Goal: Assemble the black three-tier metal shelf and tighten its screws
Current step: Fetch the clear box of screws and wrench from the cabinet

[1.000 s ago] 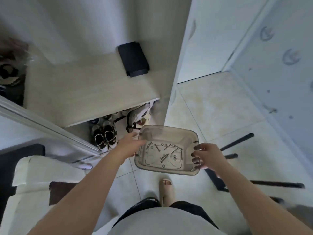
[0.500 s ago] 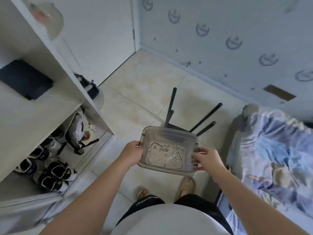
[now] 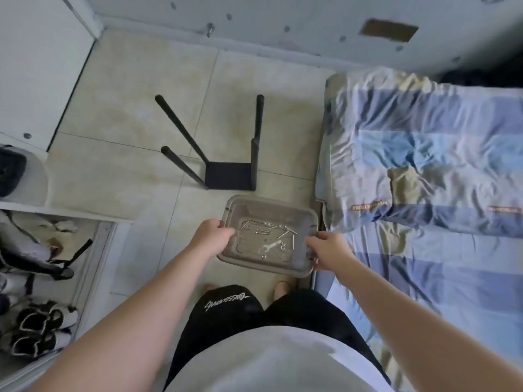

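Note:
I carry a clear grey plastic tray (image 3: 249, 206) at waist height. My left hand (image 3: 210, 232) grips its left rim and my right hand (image 3: 328, 250) grips its right rim. Inside lie several screws (image 3: 266, 231) and a small silver wrench (image 3: 271, 246). On the tiled floor ahead stands part of the black metal shelf (image 3: 227, 179): a black square panel with black poles rising from its corners toward me.
A bed with a blue striped blanket (image 3: 424, 171) fills the right side. A white cabinet with shoes (image 3: 34, 329) sits at the left. A pale wall (image 3: 283, 18) runs along the far edge of the tiled floor (image 3: 127, 114). My feet show below the tray.
I have turned right, away from the shoe cabinet. The shelf part and the bed now lie straight ahead. Both hands keep their hold on the tray.

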The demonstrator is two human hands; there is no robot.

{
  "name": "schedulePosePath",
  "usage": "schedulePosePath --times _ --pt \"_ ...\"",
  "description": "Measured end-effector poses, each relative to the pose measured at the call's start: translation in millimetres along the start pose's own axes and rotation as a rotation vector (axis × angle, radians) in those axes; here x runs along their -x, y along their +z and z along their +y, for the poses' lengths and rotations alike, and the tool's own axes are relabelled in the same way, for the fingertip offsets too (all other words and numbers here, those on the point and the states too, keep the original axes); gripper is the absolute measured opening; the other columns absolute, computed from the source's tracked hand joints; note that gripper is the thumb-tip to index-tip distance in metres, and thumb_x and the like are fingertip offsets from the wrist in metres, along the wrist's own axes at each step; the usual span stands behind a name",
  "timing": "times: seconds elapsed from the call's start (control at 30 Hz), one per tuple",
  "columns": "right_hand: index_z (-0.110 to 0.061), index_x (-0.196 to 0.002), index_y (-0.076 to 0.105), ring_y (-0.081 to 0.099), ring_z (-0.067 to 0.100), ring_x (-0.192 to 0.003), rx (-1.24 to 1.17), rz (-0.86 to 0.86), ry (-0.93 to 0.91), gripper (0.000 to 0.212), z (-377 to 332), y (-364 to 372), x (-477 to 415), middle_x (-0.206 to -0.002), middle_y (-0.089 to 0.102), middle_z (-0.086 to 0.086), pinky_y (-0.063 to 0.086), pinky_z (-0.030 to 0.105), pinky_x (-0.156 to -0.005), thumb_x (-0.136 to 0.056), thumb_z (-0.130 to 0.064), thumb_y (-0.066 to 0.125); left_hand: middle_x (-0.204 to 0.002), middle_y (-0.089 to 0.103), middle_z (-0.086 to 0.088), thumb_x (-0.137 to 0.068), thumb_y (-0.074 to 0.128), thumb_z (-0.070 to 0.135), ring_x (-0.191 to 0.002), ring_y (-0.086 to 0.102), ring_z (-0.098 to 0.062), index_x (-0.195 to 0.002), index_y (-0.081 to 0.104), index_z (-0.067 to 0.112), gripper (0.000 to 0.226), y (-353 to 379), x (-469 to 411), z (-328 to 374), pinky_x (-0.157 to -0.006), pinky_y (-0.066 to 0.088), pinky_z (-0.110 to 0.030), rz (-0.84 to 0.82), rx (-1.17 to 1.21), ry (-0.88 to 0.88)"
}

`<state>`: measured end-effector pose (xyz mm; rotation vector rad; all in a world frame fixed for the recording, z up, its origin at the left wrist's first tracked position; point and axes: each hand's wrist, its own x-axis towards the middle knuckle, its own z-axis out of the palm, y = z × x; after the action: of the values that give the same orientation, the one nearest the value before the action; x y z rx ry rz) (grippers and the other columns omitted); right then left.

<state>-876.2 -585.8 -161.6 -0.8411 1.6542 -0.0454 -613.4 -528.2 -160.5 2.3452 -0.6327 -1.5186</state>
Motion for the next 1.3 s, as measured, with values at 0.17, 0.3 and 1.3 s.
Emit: schedulePosePath --times 0.17,0.3,1.3 --pt "-0.016 -0.126 0.062 0.067 0.029 -0.105 0.01 0.002 0.058 0.038 36 -19 -76 -0.105 0.065 0.003 0.055 0.053 -0.097 -0.093 -0.035 0.064 -0.102 0.071 -0.014 -0.089 0.063 0.026 -0.094 0.067 -0.032 -0.107 0.067 0.004 0.029 77 -61 -1 -0.074 0.049 -0.036 -0.026 -0.007 -0.105" --pt "-0.016 -0.128 0.062 0.064 0.022 -0.086 0.015 -0.008 0.107 0.041 70 -14 -150 -0.089 0.063 -0.002 0.055 0.043 -0.09 -0.093 -0.036 0.064 -0.088 0.071 -0.011 -0.086 0.065 0.021 -0.084 0.068 -0.03 -0.096 0.069 0.004 0.02 130 -127 -16 -0.067 0.047 -0.031 -0.044 -0.032 -0.163" --pt "-0.021 -0.159 0.027 0.04 0.022 -0.144 0.025 -0.018 0.114 0.074 187 114 -508 -0.161 0.036 0.0 0.031 0.032 -0.108 -0.097 -0.035 0.063 -0.156 0.04 -0.006 -0.091 0.067 0.036 -0.14 0.043 -0.026 -0.155 0.03 0.018 0.076 248 -479 -147 -0.113 0.035 -0.038 -0.054 -0.175 -0.132"
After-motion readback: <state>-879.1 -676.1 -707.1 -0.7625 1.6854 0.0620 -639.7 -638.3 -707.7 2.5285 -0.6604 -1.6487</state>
